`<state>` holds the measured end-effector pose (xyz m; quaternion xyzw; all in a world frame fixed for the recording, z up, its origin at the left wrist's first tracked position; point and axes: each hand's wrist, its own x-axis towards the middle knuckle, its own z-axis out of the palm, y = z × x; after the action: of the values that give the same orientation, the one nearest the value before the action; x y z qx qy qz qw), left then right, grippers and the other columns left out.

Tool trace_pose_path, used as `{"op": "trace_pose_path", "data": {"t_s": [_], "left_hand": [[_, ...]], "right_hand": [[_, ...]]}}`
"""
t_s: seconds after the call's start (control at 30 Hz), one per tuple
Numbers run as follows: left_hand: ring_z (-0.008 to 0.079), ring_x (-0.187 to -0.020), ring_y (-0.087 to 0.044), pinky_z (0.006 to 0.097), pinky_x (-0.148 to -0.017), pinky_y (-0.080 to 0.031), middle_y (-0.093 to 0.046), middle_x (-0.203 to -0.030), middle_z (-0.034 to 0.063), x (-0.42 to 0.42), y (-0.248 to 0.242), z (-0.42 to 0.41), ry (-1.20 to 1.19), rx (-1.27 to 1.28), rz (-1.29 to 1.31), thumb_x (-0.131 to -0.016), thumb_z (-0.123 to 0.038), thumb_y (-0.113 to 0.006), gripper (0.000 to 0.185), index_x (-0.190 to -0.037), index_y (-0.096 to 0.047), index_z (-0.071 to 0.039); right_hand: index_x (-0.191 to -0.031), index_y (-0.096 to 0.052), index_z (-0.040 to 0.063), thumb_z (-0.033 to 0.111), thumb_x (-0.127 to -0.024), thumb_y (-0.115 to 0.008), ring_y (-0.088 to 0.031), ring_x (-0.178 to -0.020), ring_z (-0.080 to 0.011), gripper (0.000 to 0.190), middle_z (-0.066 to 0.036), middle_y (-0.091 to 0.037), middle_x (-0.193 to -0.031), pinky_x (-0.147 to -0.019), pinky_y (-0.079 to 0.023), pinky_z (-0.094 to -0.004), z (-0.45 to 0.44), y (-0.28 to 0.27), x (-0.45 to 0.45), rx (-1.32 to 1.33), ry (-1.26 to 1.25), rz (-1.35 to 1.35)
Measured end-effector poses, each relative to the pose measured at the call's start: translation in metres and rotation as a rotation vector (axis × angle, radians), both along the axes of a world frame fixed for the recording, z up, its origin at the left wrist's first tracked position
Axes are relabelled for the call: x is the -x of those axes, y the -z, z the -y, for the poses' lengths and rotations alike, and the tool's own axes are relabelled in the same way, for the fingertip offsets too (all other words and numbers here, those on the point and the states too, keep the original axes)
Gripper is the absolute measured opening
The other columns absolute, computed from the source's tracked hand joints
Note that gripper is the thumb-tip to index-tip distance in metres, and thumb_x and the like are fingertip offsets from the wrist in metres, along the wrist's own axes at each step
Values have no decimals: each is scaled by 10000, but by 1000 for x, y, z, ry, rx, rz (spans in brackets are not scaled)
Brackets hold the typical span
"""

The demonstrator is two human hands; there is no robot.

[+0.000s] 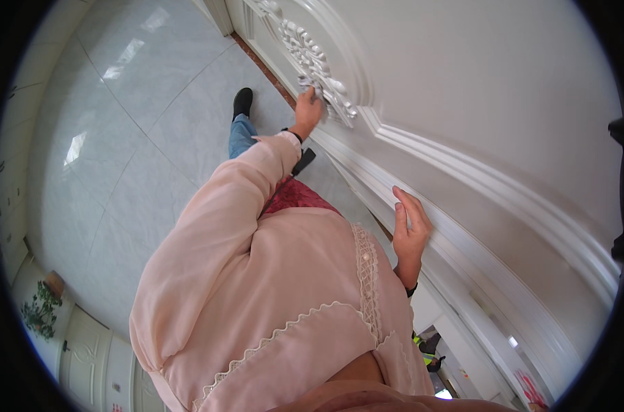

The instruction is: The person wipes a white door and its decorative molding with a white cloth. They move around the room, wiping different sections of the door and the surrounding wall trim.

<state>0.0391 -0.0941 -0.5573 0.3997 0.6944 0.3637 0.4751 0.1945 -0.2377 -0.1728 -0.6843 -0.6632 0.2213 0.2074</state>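
My left hand (308,110) grips a crumpled grey-white cloth (310,82) and holds it at the lower edge of a white carved floral ornament (312,56) on a white moulded door panel (471,92). Lower down, my right hand (412,224) holds nothing. Its fingers are extended with the thumb apart, beside the door's edge moulding (446,232); whether it touches the door cannot be told.
Pale grey tiles cover the floor (137,118), with a reddish-brown threshold strip (265,69) near the door. Cabinets (13,170) line the far left. A potted plant (41,309) and another white door (85,350) show at lower left. A person in a high-visibility vest (428,353) is partly visible at lower right.
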Motion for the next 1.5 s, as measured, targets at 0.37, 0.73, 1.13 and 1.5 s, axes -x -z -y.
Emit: {"op": "trace_pose_path", "data": {"t_s": [0.37, 0.73, 1.13, 1.5], "left_hand": [[423, -901, -591, 461, -818, -500, -562, -1066, 205, -82, -81, 95, 77, -59, 168, -896, -179, -703, 342, -1199, -620, -43], [410, -922, -703, 471, -850, -549, -736, -980, 209, -26, -15, 99, 880, 154, -65, -845, -302, -618, 320, -1029, -785, -101], [352, -877, -739, 454, -812, -559, -761, -916, 173, 368, -10, 179, 122, 662, -442, -857, -600, -625, 559, -928, -788, -70], [383, -1019, -714, 445, -916, -548, -752, -1073, 185, 349, -10, 265, -105, 619, -310, -813, -506, -744, 490, -1083, -781, -98]], "right_hand": [[-1184, -715, -1, -30, -952, -598, -720, -1014, -280, 262, -163, -743, -1125, -897, -545, -354, 14, -5, 4, -3, -79, 10], [-1167, -724, 8, 12, -954, -621, -715, -1001, -310, 237, -170, -737, -1112, -872, -551, -378, 8, -1, 5, 22, -108, -4], [-1146, -725, 21, 51, -929, -671, -706, -960, -342, 225, -164, -731, -1083, -828, -555, -390, -76, 5, 54, -96, -398, -191], [-1176, -717, 40, 119, -944, -678, -706, -963, -333, 249, -151, -731, -1089, -820, -555, -375, -185, 0, 154, -64, -571, -306]]}}
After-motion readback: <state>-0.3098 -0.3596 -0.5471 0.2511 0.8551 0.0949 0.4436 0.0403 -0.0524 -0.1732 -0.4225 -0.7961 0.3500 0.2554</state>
